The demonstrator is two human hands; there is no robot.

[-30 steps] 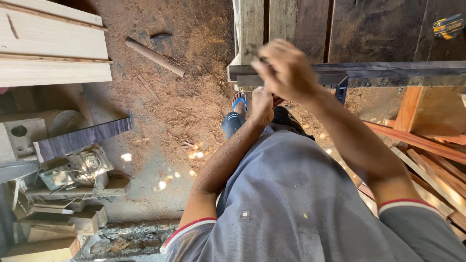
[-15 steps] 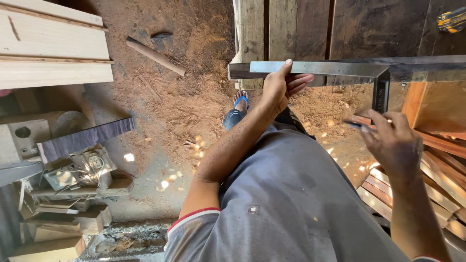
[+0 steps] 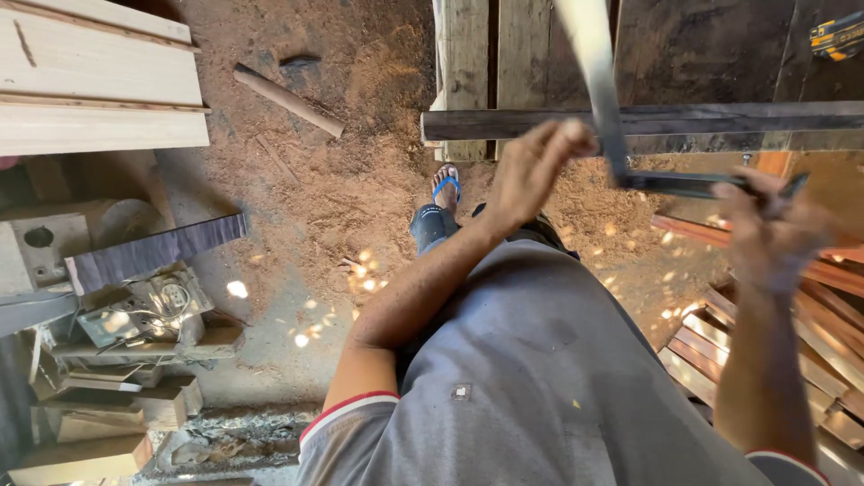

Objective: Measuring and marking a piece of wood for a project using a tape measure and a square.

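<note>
Sawdust covered the workshop floor [image 3: 351, 189] below me, reddish and thick, with a short round stick [image 3: 288, 101] lying on it far to the left. Pale planks [image 3: 99, 85] were stacked at the far left, and a clutter of wood blocks and machine parts [image 3: 135, 324] sat at the near left.

My right hand [image 3: 774, 229] was clenched around the dark handle of a try square [image 3: 630, 153] — blurred, so I could not make out each finger. The handle ran left from that hand, and the steel blade rose from its end toward the far side, tilted slightly left, crossing in front of the dark board [image 3: 648, 121] that lay across the bench.

My left hand [image 3: 531, 171] was loose and part-curled, grasping nothing — it hung just left of the square's blade, near it but not touching, and just below the dark board's near edge.

Wooden bench slats [image 3: 468, 54] showed beyond the board, and a yellow-and-black tool [image 3: 837, 36] lay at the far right corner. Reddish strips of wood [image 3: 810, 333] were piled at the right beside my arm. My foot in a blue sandal [image 3: 445, 189] stood on the sawdust under the left hand.
</note>
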